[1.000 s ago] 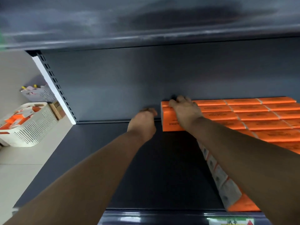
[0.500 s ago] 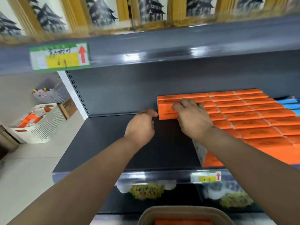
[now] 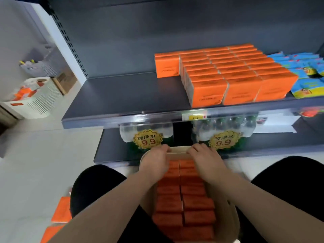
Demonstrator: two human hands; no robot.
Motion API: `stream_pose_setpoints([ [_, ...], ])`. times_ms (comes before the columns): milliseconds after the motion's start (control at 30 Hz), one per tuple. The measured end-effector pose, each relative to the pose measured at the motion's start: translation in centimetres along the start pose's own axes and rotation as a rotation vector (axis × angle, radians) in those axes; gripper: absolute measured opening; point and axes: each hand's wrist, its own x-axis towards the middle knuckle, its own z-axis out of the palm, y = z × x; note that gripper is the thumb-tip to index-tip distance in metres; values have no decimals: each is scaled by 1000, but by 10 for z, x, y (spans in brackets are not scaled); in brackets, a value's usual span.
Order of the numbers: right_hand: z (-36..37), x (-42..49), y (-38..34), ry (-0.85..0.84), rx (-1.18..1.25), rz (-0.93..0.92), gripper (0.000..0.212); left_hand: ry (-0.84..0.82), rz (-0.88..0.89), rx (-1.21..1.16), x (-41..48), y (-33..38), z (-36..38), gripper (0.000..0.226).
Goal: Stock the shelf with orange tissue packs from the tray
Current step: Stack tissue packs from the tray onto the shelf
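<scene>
Head view: a person's left hand (image 3: 154, 163) and right hand (image 3: 206, 163) reach down side by side to the far end of a beige tray (image 3: 178, 149) held on the lap. The tray packs (image 3: 175, 199) lie in two columns, each pack's long axis running across the tray. The left hand covers the left column and the right hand the right, neither nearer than the other. Both sets of fingers bend down at the far rim, with the nearest packs directly beneath the palms. Whether they grip a pack, the rim or nothing cannot be told. Above, the shelf (image 3: 122, 95) carries the stocked packs (image 3: 228, 72) in tight rows from back edge to front edge on its right part. A lone pack (image 3: 166, 66) stands at the back edge just left of them, and the bare left part probably takes the next load. Blue packets (image 3: 305, 71) sit at the right edge.
</scene>
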Motion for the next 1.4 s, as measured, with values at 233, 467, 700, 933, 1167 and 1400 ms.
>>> stream_pose_setpoints([
  [233,76,-62,15,-336,91,122,28,-315,-62,124,-43,-4,78,31],
  [467,103,-56,12,-423,115,126,31,-420,-170,222,-34,-18,98,26],
  [700,135,-43,9,-551,124,163,33,-456,-265,157,-30,-26,112,22],
  [933,144,-40,10,-640,119,206,34,-468,-322,154,-30,-39,115,28],
  [1167,121,-37,12,-522,167,216,34,-608,-318,121,-24,-41,130,24],
  [1400,109,-50,23,-431,146,280,36,-711,-218,306,-26,-40,155,30],
])
